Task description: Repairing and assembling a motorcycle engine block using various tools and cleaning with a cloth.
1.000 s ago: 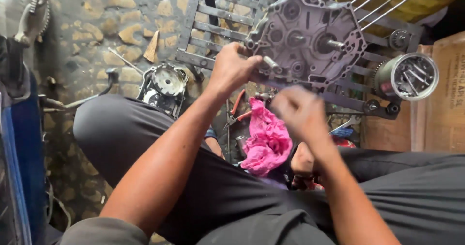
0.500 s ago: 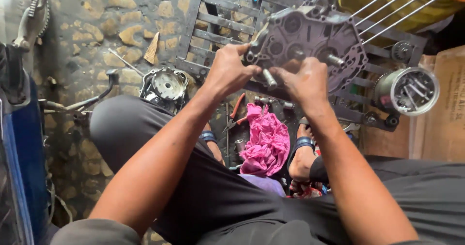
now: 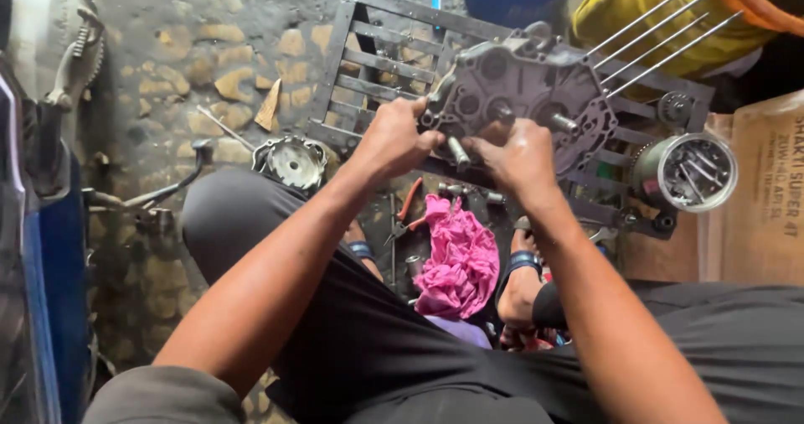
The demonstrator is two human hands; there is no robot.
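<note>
Resting on the metal grate [image 3: 368,55] so it sits off the stone floor [image 3: 193,47], the grey engine case [image 3: 523,97] stands tilted toward me, grimy, with long studs and stub shafts poking out. My left hand [image 3: 394,139] clamps its left edge to steady it; my right hand [image 3: 519,160] curls its fingers around the lower rim. A pink rag [image 3: 461,261] lies just below.

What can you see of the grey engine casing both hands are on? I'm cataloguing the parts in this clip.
The engine casing is a grey, grimy cast-metal housing, roughly rounded, with round recesses and short shafts sticking out of its face. Four long thin studs slant away at its upper right. It sits on a metal grate over stone ground. The left hand grips its left edge; the right hand touches its lower face.
</note>
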